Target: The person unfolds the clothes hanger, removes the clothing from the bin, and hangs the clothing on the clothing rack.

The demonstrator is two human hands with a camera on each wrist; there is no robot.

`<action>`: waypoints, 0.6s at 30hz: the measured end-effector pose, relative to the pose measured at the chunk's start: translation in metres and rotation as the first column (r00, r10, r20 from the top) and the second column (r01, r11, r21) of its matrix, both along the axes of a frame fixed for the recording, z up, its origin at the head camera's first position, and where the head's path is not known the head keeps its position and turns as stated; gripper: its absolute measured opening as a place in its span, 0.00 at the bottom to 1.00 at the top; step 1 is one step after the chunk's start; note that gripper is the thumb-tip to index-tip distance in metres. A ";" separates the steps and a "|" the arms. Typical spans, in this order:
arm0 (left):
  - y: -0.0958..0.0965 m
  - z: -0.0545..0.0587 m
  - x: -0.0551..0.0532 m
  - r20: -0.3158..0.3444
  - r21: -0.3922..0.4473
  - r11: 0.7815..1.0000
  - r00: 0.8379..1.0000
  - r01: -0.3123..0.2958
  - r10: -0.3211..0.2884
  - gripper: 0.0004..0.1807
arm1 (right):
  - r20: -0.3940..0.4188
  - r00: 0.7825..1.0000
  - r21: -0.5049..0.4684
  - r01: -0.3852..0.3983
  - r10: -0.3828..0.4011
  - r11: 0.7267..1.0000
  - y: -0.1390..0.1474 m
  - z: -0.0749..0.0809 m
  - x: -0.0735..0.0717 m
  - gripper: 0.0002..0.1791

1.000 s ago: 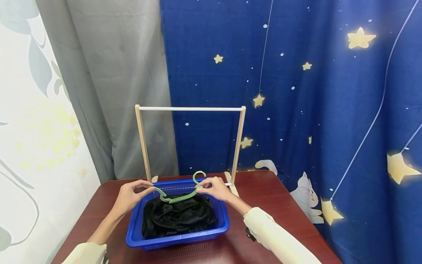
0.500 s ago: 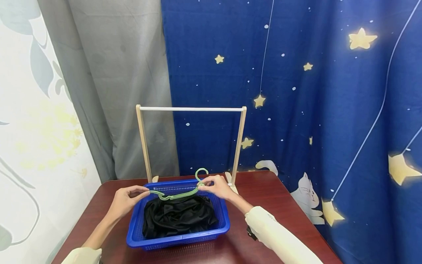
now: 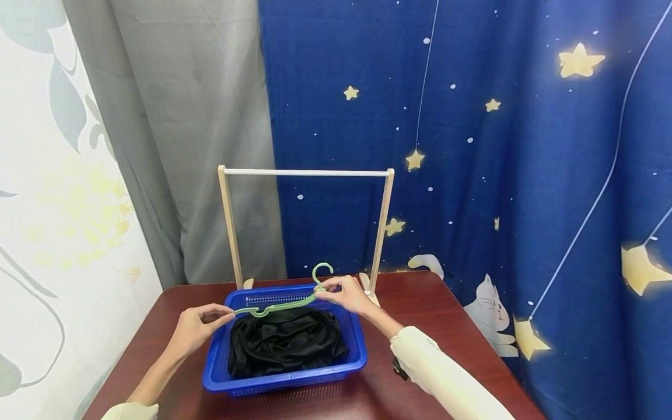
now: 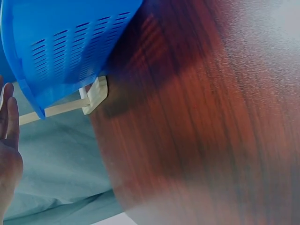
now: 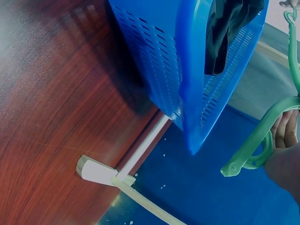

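A light green clothes hanger (image 3: 291, 304) spans the space above a blue plastic basket (image 3: 286, 382). My left hand (image 3: 196, 328) pinches its left end between thumb and fingers. Just below the hook, my right hand (image 3: 346, 294) pinches the hanger, and the hook rises above the fingers. Heaped black cloth (image 3: 286, 344) fills most of the basket, under the hanger. In the right wrist view, the green hanger (image 5: 262, 126) looms at the right beside my right hand (image 5: 287, 136). Only part of my left hand (image 4: 10, 150) shows at the left wrist view's edge.
Behind the basket stands a rack with wooden posts (image 3: 385, 227) and a white crossbar (image 3: 304, 172). A reddish-brown table (image 3: 415, 326) carries rack and basket. Grey (image 3: 210, 116) and blue star-patterned curtains (image 3: 472, 192) hang behind.
My left hand has moved left and slightly down, still pinching the hanger's end. The hanger's left part has swung down into a straighter line. Its hook has risen slightly.
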State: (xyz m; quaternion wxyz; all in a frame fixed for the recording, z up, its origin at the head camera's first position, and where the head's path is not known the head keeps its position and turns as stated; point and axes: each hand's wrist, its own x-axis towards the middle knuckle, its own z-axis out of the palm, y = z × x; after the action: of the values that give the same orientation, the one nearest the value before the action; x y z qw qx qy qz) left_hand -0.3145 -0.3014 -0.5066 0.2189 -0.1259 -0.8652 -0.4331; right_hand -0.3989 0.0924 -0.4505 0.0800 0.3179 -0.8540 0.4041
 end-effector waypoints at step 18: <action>0.002 -0.002 0.005 0.055 0.008 0.999 0.998 -0.035 0.035 0.09 | 0.009 1.000 -0.018 -0.016 0.016 1.000 0.001 0.001 0.002 0.09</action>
State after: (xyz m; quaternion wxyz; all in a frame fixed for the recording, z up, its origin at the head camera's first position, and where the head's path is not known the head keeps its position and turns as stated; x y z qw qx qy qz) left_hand -0.3099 -0.2997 -0.5086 0.2033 -0.0980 -0.8711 -0.4362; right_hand -0.3971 0.0930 -0.4494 0.0757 0.3223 -0.8480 0.4139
